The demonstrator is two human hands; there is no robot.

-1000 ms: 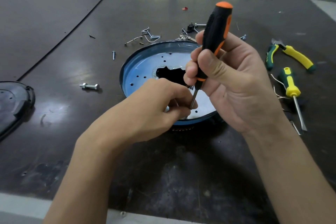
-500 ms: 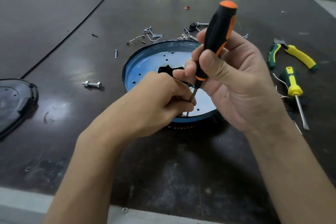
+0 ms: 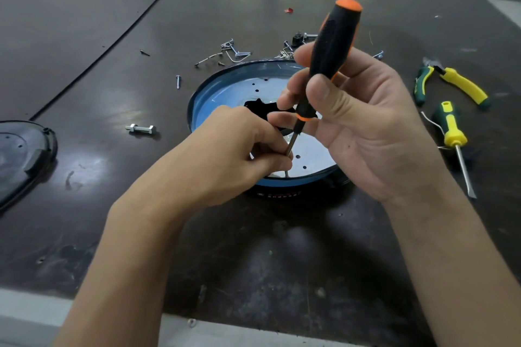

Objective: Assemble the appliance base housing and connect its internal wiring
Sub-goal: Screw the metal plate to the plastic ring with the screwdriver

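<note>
A round blue-rimmed metal base plate [image 3: 225, 84] with small holes and a jagged dark centre opening lies in the middle of the dark table. My right hand [image 3: 361, 127] grips a black and orange screwdriver [image 3: 332, 42], which stands nearly upright with its tip down at the plate's near edge. My left hand [image 3: 234, 149] has its fingertips pinched around the screwdriver's shaft just above the tip. Whatever sits under the tip is hidden by my fingers.
A black plastic cover [image 3: 22, 155] lies at the left edge. A bolt with nut [image 3: 141, 129] sits left of the plate. Loose screws and clips [image 3: 234, 51] lie behind it. Yellow-green pliers [image 3: 454, 83] and a yellow screwdriver [image 3: 454, 138] rest on the right.
The screwdriver has tilted slightly more upright and its handle has turned in my right fingers. My left hand stays pinched at the tip.
</note>
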